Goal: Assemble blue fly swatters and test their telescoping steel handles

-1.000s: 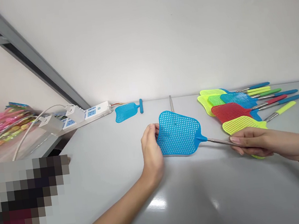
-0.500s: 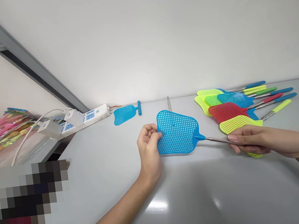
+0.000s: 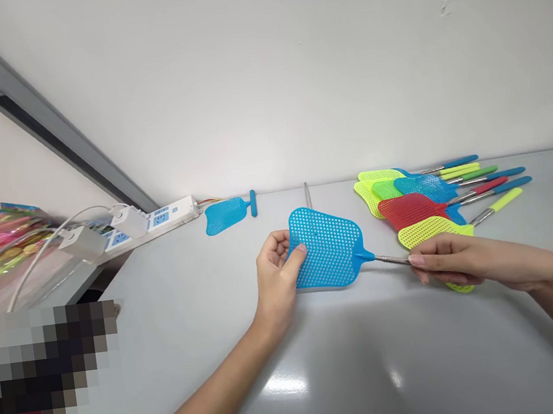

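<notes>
My left grip (image 3: 273, 274) pinches the blue swatter (image 3: 327, 254) by its left edge | my right grip (image 3: 447, 262) clasps its metal rod (image 3: 390, 259) | I hold it left of the nearest yellow swatter (image 3: 430, 230) | a light pinch, rod straight, should avoid bending it
</notes>
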`<act>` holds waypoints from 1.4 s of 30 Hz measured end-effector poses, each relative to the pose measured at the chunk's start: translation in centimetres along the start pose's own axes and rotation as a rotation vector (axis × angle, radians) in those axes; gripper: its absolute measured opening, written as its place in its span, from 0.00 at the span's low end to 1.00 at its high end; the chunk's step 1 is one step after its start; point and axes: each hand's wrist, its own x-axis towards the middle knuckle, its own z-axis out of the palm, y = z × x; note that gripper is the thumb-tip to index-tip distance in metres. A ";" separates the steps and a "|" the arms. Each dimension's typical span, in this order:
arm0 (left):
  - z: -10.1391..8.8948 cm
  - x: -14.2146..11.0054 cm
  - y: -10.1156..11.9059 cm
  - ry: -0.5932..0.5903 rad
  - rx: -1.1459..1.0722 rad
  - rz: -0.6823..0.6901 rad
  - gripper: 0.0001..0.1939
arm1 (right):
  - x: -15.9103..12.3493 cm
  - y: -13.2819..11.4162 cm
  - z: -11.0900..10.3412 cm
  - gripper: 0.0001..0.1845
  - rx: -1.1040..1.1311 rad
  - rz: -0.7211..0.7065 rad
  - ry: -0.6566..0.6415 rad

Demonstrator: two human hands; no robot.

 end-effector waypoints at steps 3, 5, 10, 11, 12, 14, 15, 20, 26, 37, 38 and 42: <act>0.0 -0.1 -0.1 -0.101 0.044 -0.035 0.08 | -0.2 0.0 0.0 0.20 -0.037 -0.020 -0.006; 0.0 -0.1 -0.3 -0.180 0.073 -0.071 0.10 | -0.2 -0.1 0.0 0.19 -0.048 -0.021 -0.009; 0.1 0.0 -0.7 -0.221 0.092 -0.134 0.13 | 0.2 0.1 0.1 0.20 0.008 -0.004 -0.037; 0.1 0.0 -0.8 -0.219 0.096 -0.134 0.13 | 0.3 0.2 0.1 0.20 0.022 -0.006 -0.049; 0.1 -0.1 -0.8 -0.216 0.102 -0.134 0.13 | 0.4 0.2 0.1 0.20 0.032 -0.007 -0.059; 0.2 -0.3 -0.9 -0.204 0.120 -0.140 0.13 | 0.4 0.3 0.1 0.20 0.038 0.001 -0.064; 0.2 -0.4 -0.9 -0.202 0.129 -0.148 0.13 | 0.4 0.3 0.2 0.20 0.038 0.006 -0.062; 0.3 -0.6 -0.8 -0.221 0.148 -0.191 0.14 | 0.3 0.0 0.2 0.20 0.035 0.010 -0.069; 0.3 -0.5 -0.7 -0.237 0.118 -0.226 0.15 | 0.2 -0.1 0.1 0.19 0.002 0.011 -0.075; 0.3 -0.7 -0.8 -0.245 0.159 -0.223 0.14 | 0.1 0.0 0.1 0.19 0.017 0.011 -0.082; 0.3 -0.6 -0.8 -0.242 0.164 -0.221 0.14 | 0.1 -0.1 0.2 0.19 0.028 0.016 -0.083; 0.3 -0.4 -0.5 -0.220 0.187 -0.226 0.13 | 0.1 -0.2 0.6 0.17 0.110 0.017 -0.113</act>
